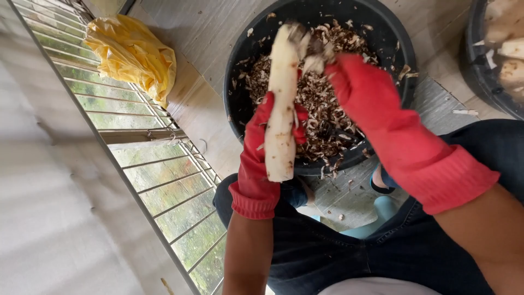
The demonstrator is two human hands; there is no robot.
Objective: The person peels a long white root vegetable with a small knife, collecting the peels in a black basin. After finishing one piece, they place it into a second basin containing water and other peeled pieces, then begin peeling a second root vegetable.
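Observation:
My left hand (262, 147), in a red rubber glove, grips a long pale peeled root (283, 98) around its middle and holds it upright over a black tub (240, 49). My right hand (349, 87), also in a red glove, is closed at the root's top end, where a strip of peel hangs; whatever tool it holds is hidden. The tub is full of brown and white peelings (327, 109).
A crumpled yellow plastic bag (131, 52) lies on the wooden floor by a metal railing (164, 180). A second black tub (491, 60) at the top right holds peeled root pieces. My legs in dark jeans (349, 251) flank the near tub.

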